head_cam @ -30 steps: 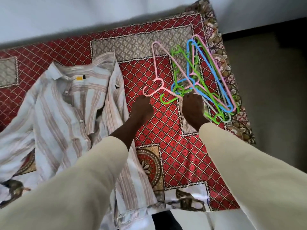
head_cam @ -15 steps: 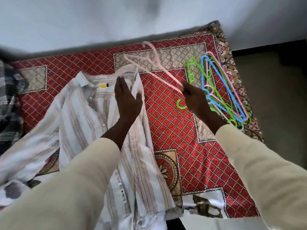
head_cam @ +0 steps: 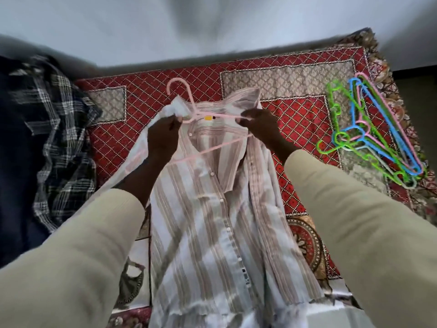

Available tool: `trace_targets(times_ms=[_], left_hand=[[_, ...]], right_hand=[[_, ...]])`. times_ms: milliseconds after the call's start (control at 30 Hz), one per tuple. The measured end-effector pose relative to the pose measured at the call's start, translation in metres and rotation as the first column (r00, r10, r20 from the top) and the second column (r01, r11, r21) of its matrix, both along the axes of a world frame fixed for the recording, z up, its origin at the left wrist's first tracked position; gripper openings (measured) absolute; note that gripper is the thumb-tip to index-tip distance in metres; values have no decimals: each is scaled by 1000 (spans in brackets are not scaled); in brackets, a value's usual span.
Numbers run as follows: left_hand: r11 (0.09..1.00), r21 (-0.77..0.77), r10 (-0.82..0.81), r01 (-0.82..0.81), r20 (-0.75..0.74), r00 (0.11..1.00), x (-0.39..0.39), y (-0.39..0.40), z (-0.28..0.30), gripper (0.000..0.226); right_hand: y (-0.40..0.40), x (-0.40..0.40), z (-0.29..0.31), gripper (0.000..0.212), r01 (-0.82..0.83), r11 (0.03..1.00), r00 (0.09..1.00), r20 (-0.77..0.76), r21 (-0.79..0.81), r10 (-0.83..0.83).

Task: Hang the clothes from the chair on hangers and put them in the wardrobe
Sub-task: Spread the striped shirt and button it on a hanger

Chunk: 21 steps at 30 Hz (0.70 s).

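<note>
Both hands, left (head_cam: 163,136) and right (head_cam: 261,126), grip a white-and-tan striped shirt (head_cam: 212,221) at its collar, a pink hanger (head_cam: 191,110) threaded inside.

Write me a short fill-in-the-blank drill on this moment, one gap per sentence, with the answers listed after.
1. The hanger being worked into the striped shirt is ____ in colour.
2. The right hand grips the shirt at its ____.
3. The spare hangers lie on the patterned bedspread to the ____ of the shirt.
4. The left hand holds the shirt's ____ side.

Missing words: pink; collar; right; left
</note>
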<state>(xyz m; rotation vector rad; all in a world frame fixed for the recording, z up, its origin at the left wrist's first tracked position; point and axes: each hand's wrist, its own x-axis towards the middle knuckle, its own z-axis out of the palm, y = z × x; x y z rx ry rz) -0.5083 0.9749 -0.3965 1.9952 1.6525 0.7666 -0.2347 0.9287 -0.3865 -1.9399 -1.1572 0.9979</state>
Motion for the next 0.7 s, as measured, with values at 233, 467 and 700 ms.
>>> trace_targets(times_ms=[233, 467, 700], left_hand=[[970, -85, 213, -226, -141, 967, -14, 43, -17, 44], [967, -120, 193, -223, -219, 956, 17, 75, -34, 43], [967, -120, 185, -222, -265, 946, 21, 89, -48, 46]], right_hand=[[9, 0, -48, 25, 123, 969, 853, 521, -213, 6], [5, -1, -79, 27, -10, 982, 741, 658, -187, 133], [17, 9, -89, 32, 14, 975, 663, 732, -223, 158]])
